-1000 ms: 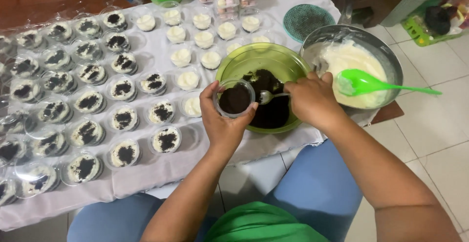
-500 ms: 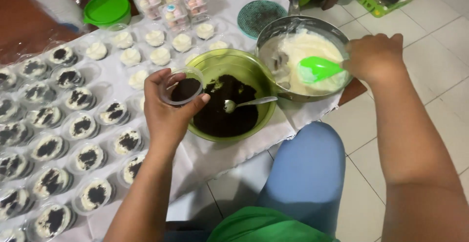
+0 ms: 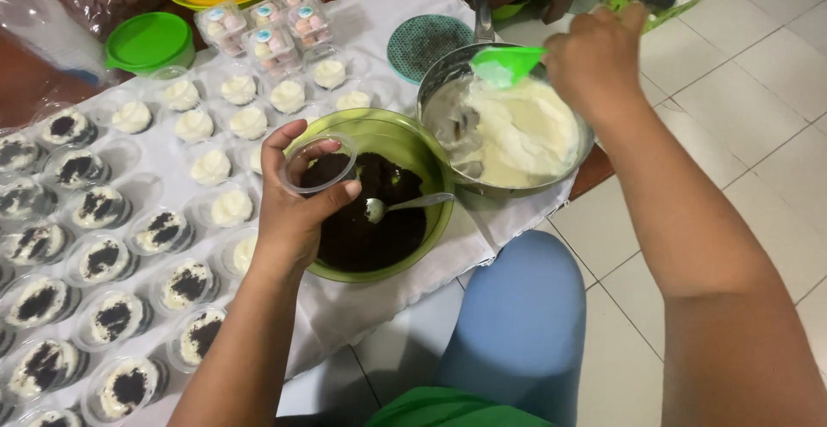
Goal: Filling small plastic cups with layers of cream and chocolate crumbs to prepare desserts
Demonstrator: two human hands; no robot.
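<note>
Your right hand has left the crumb bowl and now grips the green spatula over the cream pan.
Your left hand still pinches a small clear cup above the green bowl of dark crumbs; cream seems next.

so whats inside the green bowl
The green bowl holds dark crumbs and a metal spoon. The left hand and its clear cup cover the bowl's left part.
</note>
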